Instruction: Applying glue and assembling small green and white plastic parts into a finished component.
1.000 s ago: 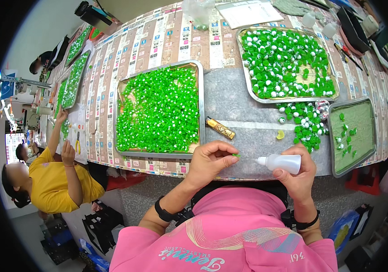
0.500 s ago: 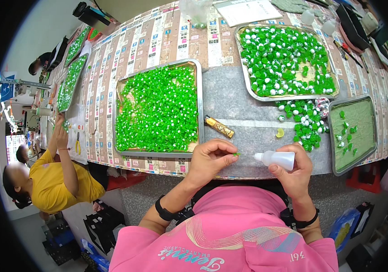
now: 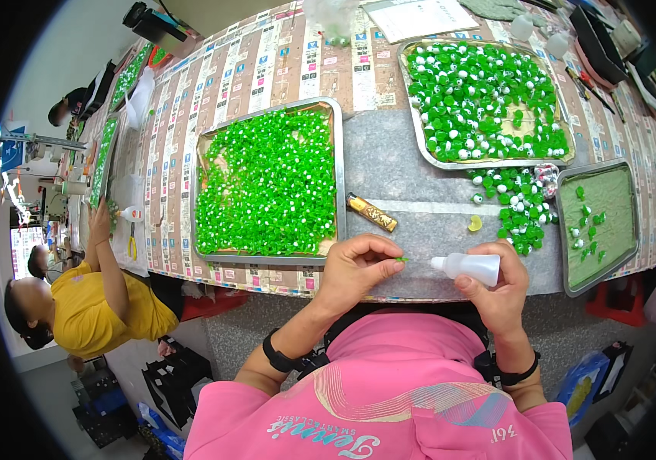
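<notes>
The thumb and forefinger fingers of the left hand (image 3: 359, 270) are pinching a small green piece (image 3: 401, 259), its end showing just beyond the fingertips. The right hand (image 3: 503, 285) is gripping a translucent white squeeze bottle (image 3: 475, 268), thumb on the near side and fingers curling around its far side and base. The bottle is lying nearly level in that grip, its nozzle pointing left toward the green piece and staying a little apart from it. Both hands are hovering over the near edge of a grey mat (image 3: 420, 165), where a black-and-gold tube (image 3: 372, 213) and a yellow curved scrap (image 3: 474, 223) are resting. To the left, a metal tray (image 3: 339, 176) is holding a dense layer of green-and-white bits (image 3: 267, 184). Beyond the right hand, a loose pile (image 3: 522, 222) of green and white pieces is sitting between a fuller tray (image 3: 489, 164) and a sparsely filled tray (image 3: 617, 245). A patterned covering is spreading over the surface (image 3: 167, 161). Farther left, a co-worker in a yellow shirt (image 3: 102, 307) is reaching toward another tray (image 3: 103, 165).
</notes>
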Motion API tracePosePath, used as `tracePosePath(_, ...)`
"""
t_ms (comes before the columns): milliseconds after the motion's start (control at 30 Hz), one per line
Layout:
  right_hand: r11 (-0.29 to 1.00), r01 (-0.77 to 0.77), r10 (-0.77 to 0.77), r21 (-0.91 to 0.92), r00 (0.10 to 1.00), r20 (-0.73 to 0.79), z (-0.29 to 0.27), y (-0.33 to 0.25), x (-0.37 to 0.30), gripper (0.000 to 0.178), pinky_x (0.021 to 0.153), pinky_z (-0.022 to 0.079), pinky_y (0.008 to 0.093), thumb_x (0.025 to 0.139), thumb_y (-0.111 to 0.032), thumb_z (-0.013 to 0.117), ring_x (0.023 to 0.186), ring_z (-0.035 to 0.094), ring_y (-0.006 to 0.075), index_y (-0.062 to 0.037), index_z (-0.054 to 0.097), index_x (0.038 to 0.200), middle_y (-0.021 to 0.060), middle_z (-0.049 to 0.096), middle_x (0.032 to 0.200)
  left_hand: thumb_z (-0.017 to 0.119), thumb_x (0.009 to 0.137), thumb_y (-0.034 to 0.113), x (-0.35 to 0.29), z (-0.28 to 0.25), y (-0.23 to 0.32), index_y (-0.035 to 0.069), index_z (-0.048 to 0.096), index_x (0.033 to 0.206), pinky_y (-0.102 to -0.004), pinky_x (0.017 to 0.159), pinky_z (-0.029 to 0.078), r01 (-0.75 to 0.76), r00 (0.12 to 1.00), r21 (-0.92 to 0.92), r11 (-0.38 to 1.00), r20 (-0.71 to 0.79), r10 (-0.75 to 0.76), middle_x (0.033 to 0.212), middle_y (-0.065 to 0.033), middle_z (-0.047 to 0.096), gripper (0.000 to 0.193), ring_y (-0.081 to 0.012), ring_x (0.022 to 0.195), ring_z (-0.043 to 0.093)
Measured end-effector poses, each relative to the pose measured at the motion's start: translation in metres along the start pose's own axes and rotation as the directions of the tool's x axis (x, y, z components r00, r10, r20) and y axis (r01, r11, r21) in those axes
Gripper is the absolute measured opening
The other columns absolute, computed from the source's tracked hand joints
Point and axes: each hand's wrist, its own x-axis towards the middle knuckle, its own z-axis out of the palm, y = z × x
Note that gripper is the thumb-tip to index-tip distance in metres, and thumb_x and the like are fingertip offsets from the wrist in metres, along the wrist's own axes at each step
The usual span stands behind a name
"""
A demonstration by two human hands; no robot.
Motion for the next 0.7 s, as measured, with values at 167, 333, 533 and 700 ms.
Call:
tracePosePath(167, 0.998, -0.004, 0.006, 0.067, 1.0, -0.03, 0.0, -0.002, -0.001, 0.034, 0.064, 0.04, 0.0246, 0.07, -0.019, 0.08, 0.072, 0.051, 0.013, -0.0013, 0.06, 0.09, 0.0038, 0.054, 0.079, 0.069, 0.077, -0.005, -0.002, 0.0, 0.001, -0.002, 0.064, 0.092, -0.0261, 0.075, 0.053, 0.075, 0.997, -0.044, 0.996, 0.008, -0.075, 0.089, -0.0083, 0.065, 0.016, -0.0142, 0.081, 0.064)
tracePosePath(333, 0.994, -0.018, 0.023, 0.108, 0.999, -0.044, -0.001, -0.003, -0.003, 0.035, 0.064, 0.04, 0.0245, 0.071, -0.02, 0.08, 0.073, 0.051, 0.0123, -0.001, 0.059, 0.092, 0.0039, 0.053, 0.082, 0.065, 0.084, 0.002, -0.004, 0.002, 0.008, -0.002, 0.061, 0.099, -0.0269, 0.069, 0.056, 0.194, 0.981, -0.152, 0.969, 0.033, -0.192, 0.087, -0.0093, 0.065, 0.016, -0.015, 0.076, 0.065)
tracePosePath(533, 0.993, -0.021, 0.028, 0.115, 0.998, -0.056, 0.001, -0.001, -0.003, 0.035, 0.064, 0.04, 0.0243, 0.072, -0.021, 0.08, 0.073, 0.05, 0.0117, -0.0008, 0.059, 0.092, 0.0036, 0.052, 0.082, 0.059, 0.09, 0.01, -0.005, 0.003, 0.01, -0.001, 0.06, 0.099, -0.0251, 0.065, 0.055, 0.284, 0.959, -0.178, 0.942, 0.039, -0.282, 0.084, -0.0077, 0.064, 0.014, -0.0137, 0.07, 0.065)
tracePosePath(700, 0.993, -0.031, 0.039, 0.111, 0.997, -0.068, 0.003, 0.0, -0.001, 0.036, 0.063, 0.04, 0.0241, 0.071, -0.022, 0.08, 0.072, 0.05, 0.0115, -0.0011, 0.059, 0.092, 0.0033, 0.052, 0.082, 0.058, 0.091, 0.013, -0.004, 0.003, 0.006, -0.001, 0.06, 0.098, -0.0245, 0.064, 0.055, 0.265, 0.964, -0.184, 0.947, 0.049, -0.26, 0.083, -0.0073, 0.064, 0.015, -0.0132, 0.069, 0.064)
